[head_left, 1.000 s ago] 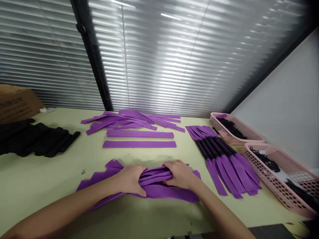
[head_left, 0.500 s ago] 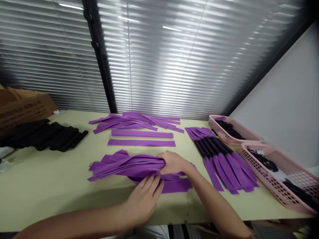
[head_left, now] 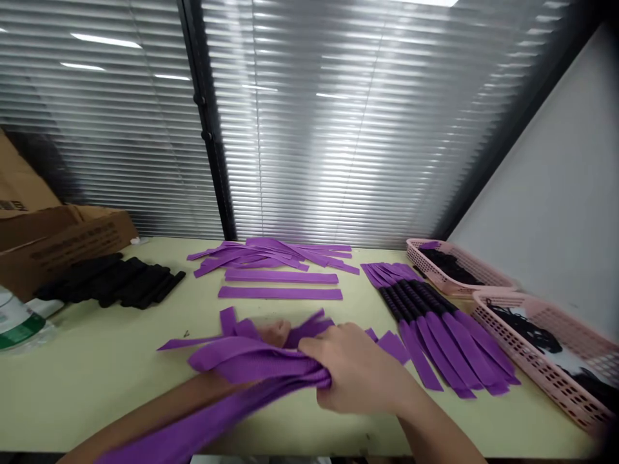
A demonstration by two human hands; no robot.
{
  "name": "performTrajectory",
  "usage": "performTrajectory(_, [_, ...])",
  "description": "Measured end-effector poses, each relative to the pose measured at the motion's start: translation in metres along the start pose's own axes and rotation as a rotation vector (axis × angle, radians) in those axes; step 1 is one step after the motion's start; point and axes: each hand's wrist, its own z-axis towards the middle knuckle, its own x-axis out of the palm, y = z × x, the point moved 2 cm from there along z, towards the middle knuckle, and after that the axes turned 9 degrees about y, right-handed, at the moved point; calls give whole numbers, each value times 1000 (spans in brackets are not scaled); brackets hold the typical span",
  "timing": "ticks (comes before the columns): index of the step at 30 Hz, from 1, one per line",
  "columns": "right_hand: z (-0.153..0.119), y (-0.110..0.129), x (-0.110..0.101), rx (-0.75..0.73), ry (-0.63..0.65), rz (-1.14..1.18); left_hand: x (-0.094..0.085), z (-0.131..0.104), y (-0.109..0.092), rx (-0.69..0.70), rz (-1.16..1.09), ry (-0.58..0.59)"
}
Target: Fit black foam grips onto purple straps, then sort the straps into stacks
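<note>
My right hand is closed around a bundle of purple webbing strips. The bundle's ends fan out to the left, and some hang down toward the table's front edge across my left forearm. My left hand is behind the bundle, among more loose purple strips. Strips cover most of its fingers, so their grip does not show. Beyond the hands, two single purple strips lie side by side, with a loose purple pile behind them.
To the right lie purple strips with black wrapped middles, beside two pink baskets holding black cords. Black folded pieces, a cardboard box and a green-and-white container stand at left. Blinds rise behind the table.
My right hand has lifted the bundle toward me, its ends swinging down to the left. My left hand has moved from in front of the strips to behind them. The view has tilted up.
</note>
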Motion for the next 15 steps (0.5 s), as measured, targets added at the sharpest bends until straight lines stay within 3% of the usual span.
performTrajectory(2, [-4,4,6,8,18,10,-41,10,12,-138,150,-135])
performTrajectory(5, [-1,0,6,44,-12,54,-123,33,22,-302,513,-517])
performTrajectory(7, [7,-9,4,84,-61,67,-171,55,27,-280,578,-591])
performTrajectory(9, [16,-21,4,141,-121,61,-205,82,35,-189,622,-594])
performTrajectory(12, [28,-43,10,224,-183,54,-221,120,55,-131,627,-558])
performTrajectory(15, [35,-63,20,281,-188,54,-203,142,81,-177,367,-409])
